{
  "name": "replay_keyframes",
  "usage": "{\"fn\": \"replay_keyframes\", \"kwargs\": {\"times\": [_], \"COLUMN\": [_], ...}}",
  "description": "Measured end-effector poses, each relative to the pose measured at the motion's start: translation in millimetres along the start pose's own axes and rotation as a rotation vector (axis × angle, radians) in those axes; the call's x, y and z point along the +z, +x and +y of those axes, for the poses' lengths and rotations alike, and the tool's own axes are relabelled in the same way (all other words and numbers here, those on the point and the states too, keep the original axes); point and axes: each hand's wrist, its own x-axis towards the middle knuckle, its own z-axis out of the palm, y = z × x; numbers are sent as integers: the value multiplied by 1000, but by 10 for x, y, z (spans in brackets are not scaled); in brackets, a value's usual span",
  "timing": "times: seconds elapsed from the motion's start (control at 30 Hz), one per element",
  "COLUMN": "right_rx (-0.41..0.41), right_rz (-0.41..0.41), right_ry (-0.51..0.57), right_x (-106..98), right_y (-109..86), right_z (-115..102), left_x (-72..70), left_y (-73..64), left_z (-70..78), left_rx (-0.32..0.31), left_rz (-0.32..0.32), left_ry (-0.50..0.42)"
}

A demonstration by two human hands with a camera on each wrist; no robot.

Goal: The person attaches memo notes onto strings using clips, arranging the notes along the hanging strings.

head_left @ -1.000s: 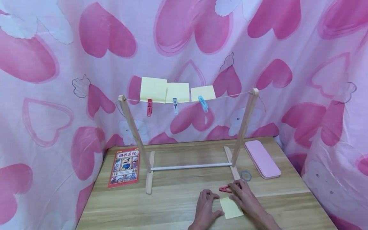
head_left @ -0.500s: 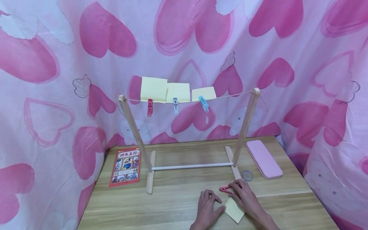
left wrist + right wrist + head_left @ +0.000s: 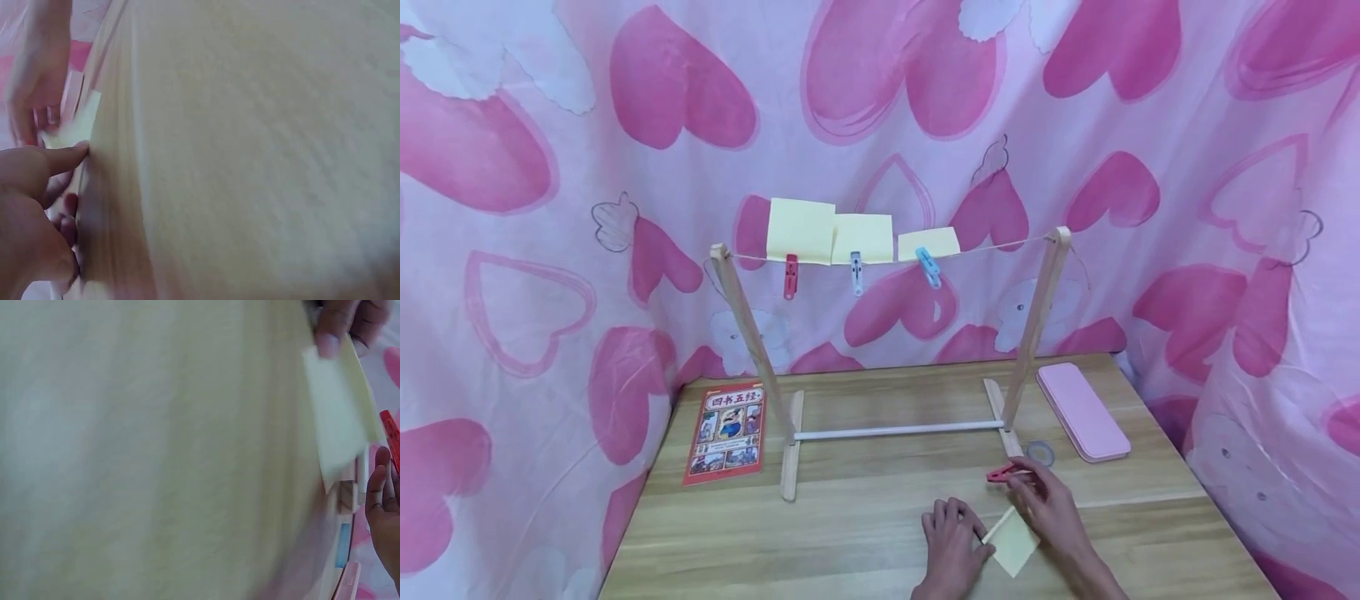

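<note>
My left hand (image 3: 953,550) pinches the near-left edge of a pale yellow sticky note (image 3: 1013,543) between thumb and fingers, low over the table. In the right wrist view the note (image 3: 337,419) shows a fold along one side. My right hand (image 3: 1051,508) holds a red clothespin (image 3: 1000,473) in its fingertips, just beyond the note. The same clothespin (image 3: 390,431) appears at the right edge of the right wrist view. Both hands and the note (image 3: 78,128) crowd the left side of the left wrist view.
A wooden rack with a white crossbar (image 3: 898,431) carries a string, where a red clothespin (image 3: 791,277), a white clothespin (image 3: 857,273) and a blue clothespin (image 3: 928,267) hold yellow notes. Around stand a comic-style book (image 3: 724,433), a tape roll (image 3: 1040,454) and a pink case (image 3: 1082,412).
The sticky note has turned, and my left hand has shifted right to pinch its edge. My right hand has moved up and right, taking the red clothespin with it.
</note>
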Motion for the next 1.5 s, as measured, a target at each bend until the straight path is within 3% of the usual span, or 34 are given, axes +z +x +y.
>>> {"fn": "replay_keyframes", "kwargs": {"times": [0.07, 0.13, 0.27, 0.37, 0.43, 0.5, 0.63, 0.77, 0.93, 1.03, 1.17, 1.37, 1.5], "right_rx": [29, 20, -10, -23, -66, -142, -318, -395, -456, -445, -404, -403, -393], "right_rz": [-12, -33, -66, -61, -43, -22, -8, -3, -16, -13, -8, -60, -88], "right_ry": [54, 101, 195, 210, 183, 113, -35, -125, -169, -171, -158, -190, -233], "right_x": [-39, -74, -141, -225, -309, -427, -782, -1071, -1216, -1245, -1220, -1127, -1078], "right_y": [18, 50, 136, 234, 349, 505, 875, 1209, 1588, 1814, 2121, 2368, 2396], "right_z": [-30, -38, -106, -298, -529, -855, -1726, -2605, -3312, -3563, -3737, -3742, -3692], "left_x": [-3, -25, -153, -302, -456, -651, -1126, -1617, -2014, -2149, -2246, -2243, -2222], "left_y": [3, 21, 115, 262, 412, 603, 1107, 1624, 2094, 2297, 2478, 2542, 2537], "left_z": [-20, -43, -69, -82, -69, -37, 157, 429, 739, 859, 939, 1064, 1132], "left_rx": [-8, -56, -216, -318, -364, -368, -287, -210, -172, -163, -188, -252, -230], "left_rz": [17, 2, -34, -17, 5, 58, 194, 297, 372, 437, 503, 544, 577], "left_ry": [-107, -295, -721, -899, -945, -972, -1031, -1129, -1260, -1310, -1383, -1497, -1567]}}
